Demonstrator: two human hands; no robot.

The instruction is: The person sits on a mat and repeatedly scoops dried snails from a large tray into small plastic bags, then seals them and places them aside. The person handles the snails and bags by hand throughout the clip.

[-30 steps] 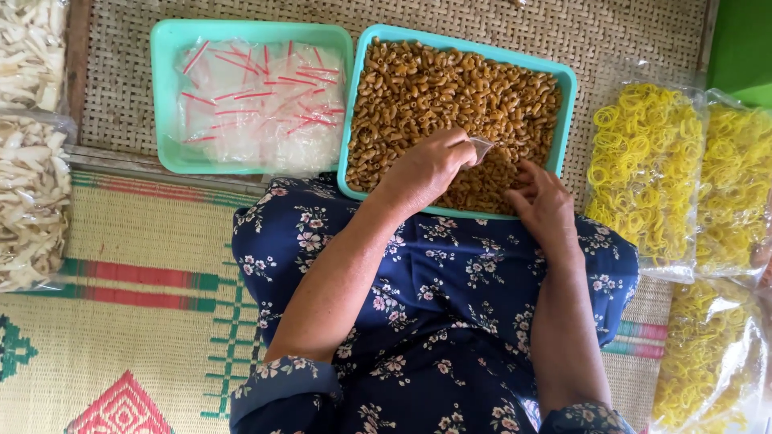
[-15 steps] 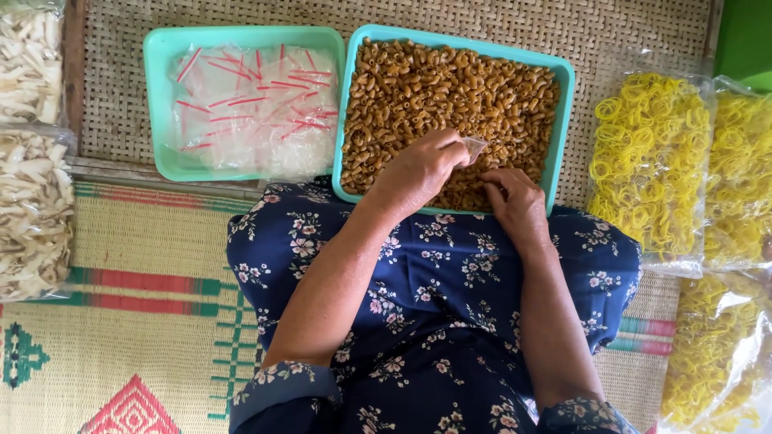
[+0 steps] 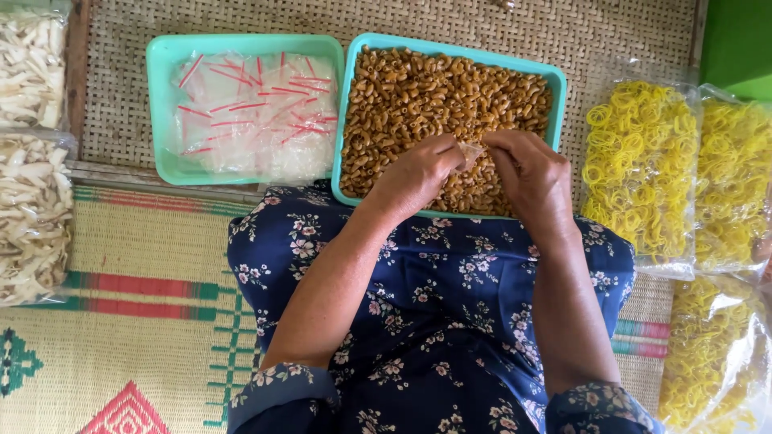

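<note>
Our left hand and right hand pinch what seems a small clear bag over the macaroni tray, catching spills.

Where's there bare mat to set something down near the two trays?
Bare woven mat lies lower left, bordered by the bags of white crackers and the floral lap. A bare strip runs above both trays. It is crowded right of the macaroni tray, where bags of yellow rings sit, and where both hands work.

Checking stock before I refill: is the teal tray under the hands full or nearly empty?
Full. Brown elbow-shaped snacks cover the right teal tray from rim to rim, with no bare bottom showing.
</note>
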